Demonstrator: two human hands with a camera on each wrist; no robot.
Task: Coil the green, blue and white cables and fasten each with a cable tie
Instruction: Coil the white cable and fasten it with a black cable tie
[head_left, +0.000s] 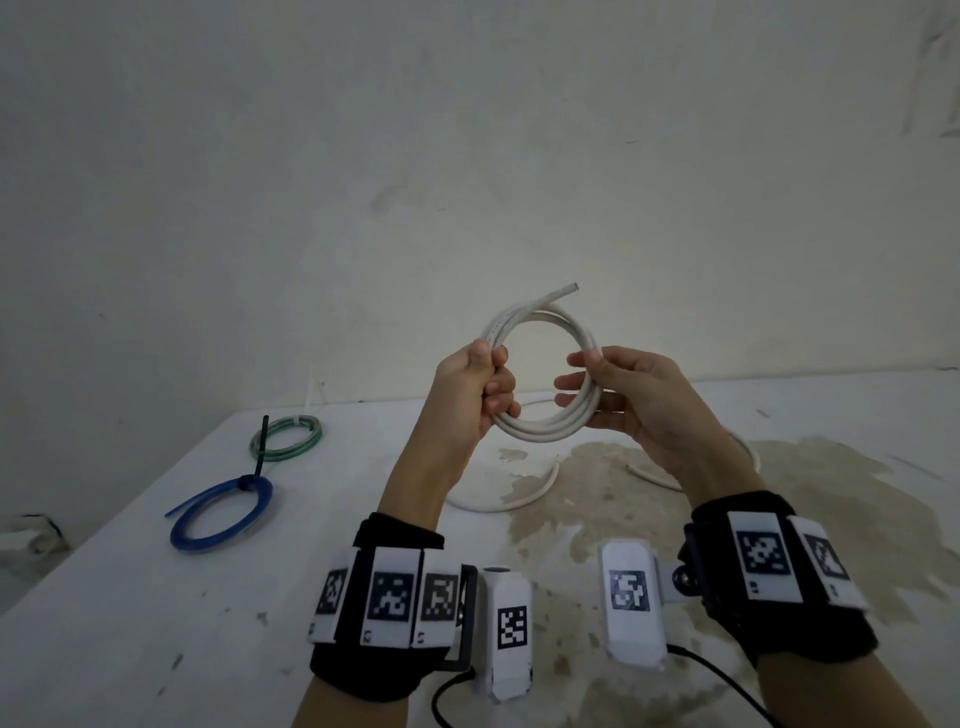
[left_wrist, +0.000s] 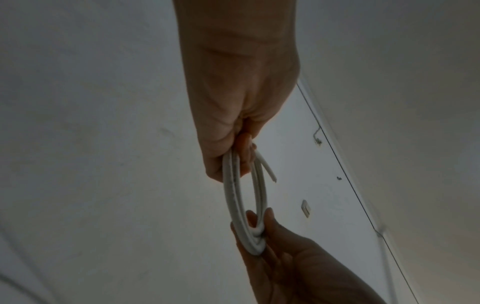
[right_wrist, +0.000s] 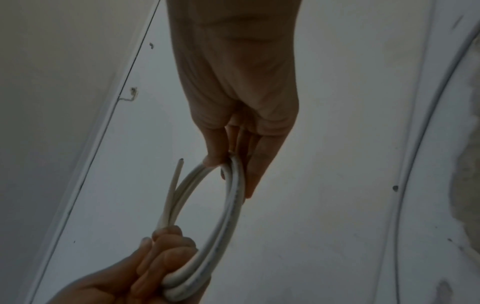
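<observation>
Two coils already sit tied at the left of the head view: green cable (head_left: 287, 438) toward the back, blue cable (head_left: 222, 515) just in front of it, a dark cable tie (head_left: 261, 448) sticking up between them, both flat on the white table (head_left: 130, 597). Moving right to frame centre, the left hand (head_left: 470, 392) is clamped around the left side of the white cable (head_left: 543, 434), fingers curled over the bundled turns (left wrist view shows the thumb side pressed against the loops too). White coil is held up in the air above the table, ring roughly upright and facing the camera, free end (head_left: 563, 290) poking out at the upper right of the ring. Right of that, the right hand (head_left: 639, 400) pinches the opposite side, thumb on top and fingers under, fairly straight but closed on the strands. Below the hands, more white cable (head_left: 524, 501) lies loose on the stained table; whether it joins the held coil can't be told. Key relation: the coil spans straight between the two hands, left hand gripping more fully, so likely it keeps the bundle while the right lets go to fetch a tie. No spare tie visible in any view.
</observation>
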